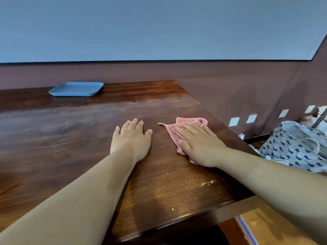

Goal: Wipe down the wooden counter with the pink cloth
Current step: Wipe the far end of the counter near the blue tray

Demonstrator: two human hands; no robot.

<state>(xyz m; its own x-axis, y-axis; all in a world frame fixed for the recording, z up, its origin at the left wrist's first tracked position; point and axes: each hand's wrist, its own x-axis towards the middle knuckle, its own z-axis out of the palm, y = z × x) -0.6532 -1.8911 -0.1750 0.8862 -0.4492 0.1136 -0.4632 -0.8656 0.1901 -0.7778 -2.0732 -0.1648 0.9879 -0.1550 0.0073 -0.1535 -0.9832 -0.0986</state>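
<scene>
At three o'clock of the wooden counter [74, 138], close to its right edge: pink cloth [187, 125], crumpled and partly folded, pinned flat under right hand [198, 144]. Fingers of that hand straight and together, laid across the cloth toward ten o'clock, thumb resting on the cloth's near edge; palm down, pressing rather than curling round the fabric. One thin corner of the cloth poking out toward nine o'clock, another bit showing beneath the heel of the palm. Just beside, toward nine o'clock and apart from the cloth: left hand [131, 138], flat on bare wood, fingers relaxed and slightly spread, holding nothing. Far off at eleven o'clock, near the counter's back edge: blue tray [77, 88], shallow, rounded corners, nothing visible inside. Pale scuff marks [206, 183] on the wood at five o'clock, nearer the front edge. Off the counter at three o'clock, lower down: patterned fabric bag [299, 147], white with dark blue shapes, looped handle, mouth slack; contents not discernible. Behind all of it, brown wall panel [212, 75] under grey-blue wall [159, 27], with row of small white squares [251, 119] along the panel at two o'clock.
</scene>
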